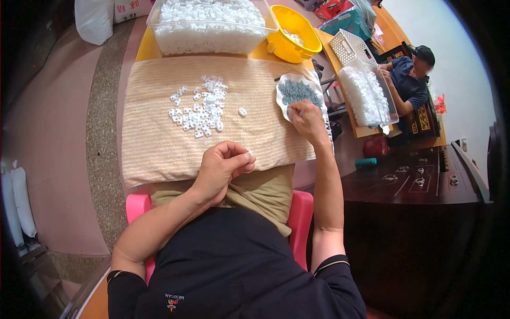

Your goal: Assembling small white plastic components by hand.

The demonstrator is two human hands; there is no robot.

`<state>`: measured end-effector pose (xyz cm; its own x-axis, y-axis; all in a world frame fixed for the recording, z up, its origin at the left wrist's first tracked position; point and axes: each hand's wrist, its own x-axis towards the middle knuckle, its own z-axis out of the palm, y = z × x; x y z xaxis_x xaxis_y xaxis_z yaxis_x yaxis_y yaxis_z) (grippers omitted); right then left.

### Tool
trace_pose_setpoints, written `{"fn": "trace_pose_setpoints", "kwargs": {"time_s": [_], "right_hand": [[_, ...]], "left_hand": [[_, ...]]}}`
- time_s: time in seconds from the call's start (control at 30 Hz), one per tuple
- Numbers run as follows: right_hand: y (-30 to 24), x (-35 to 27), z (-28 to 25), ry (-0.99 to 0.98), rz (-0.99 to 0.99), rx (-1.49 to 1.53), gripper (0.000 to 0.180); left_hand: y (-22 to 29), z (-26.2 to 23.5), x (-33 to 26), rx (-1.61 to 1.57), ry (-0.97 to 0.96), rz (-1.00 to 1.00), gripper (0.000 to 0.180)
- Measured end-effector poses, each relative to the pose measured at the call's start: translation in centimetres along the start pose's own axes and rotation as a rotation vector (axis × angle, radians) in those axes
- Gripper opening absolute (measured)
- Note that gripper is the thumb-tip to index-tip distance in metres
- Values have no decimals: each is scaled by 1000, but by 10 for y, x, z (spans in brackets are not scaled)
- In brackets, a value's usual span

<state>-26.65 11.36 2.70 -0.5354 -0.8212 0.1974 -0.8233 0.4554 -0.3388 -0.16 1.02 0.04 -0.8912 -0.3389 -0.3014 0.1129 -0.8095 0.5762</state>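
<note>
My left hand (227,167) is closed in a pinch above the near edge of the towel-covered table; what its fingertips hold, if anything, is too small to make out. To the right, my right hand (307,119) reaches to a white scalloped dish (283,106) with its fingers drawn together. Small grey-blue pieces (298,91) fill that dish. A loose pile of small white plastic parts with holes (202,109) lies left of the middle of the towel (154,106). One white oval part (242,112) rests apart, between the pile and the dish.
At the table's far side stand a clear bin (207,45) heaped with white parts and a yellow basin (292,50). On the right, a person in a dark cap (411,80) sits by another bin of white pieces (366,98). A dark cabinet (404,181) stands nearer.
</note>
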Motion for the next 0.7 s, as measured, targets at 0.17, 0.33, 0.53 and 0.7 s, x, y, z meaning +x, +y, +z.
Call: {"fn": "trace_pose_setpoints", "kwargs": {"time_s": [0.17, 0.33, 0.53, 0.7], "right_hand": [[-3, -6, -3, 7, -19, 31, 14], [-5, -12, -7, -23, -22, -21, 15], [-18, -18, -14, -27, -16, -64, 17], [-29, -24, -14, -10, -50, -96, 19]], "left_hand": [[-1, 0, 0, 2, 2, 2, 5], [0, 1, -1, 13, 10, -7, 5], [-1, 2, -1, 17, 16, -7, 6], [-1, 1, -1, 15, 19, -4, 8]]}}
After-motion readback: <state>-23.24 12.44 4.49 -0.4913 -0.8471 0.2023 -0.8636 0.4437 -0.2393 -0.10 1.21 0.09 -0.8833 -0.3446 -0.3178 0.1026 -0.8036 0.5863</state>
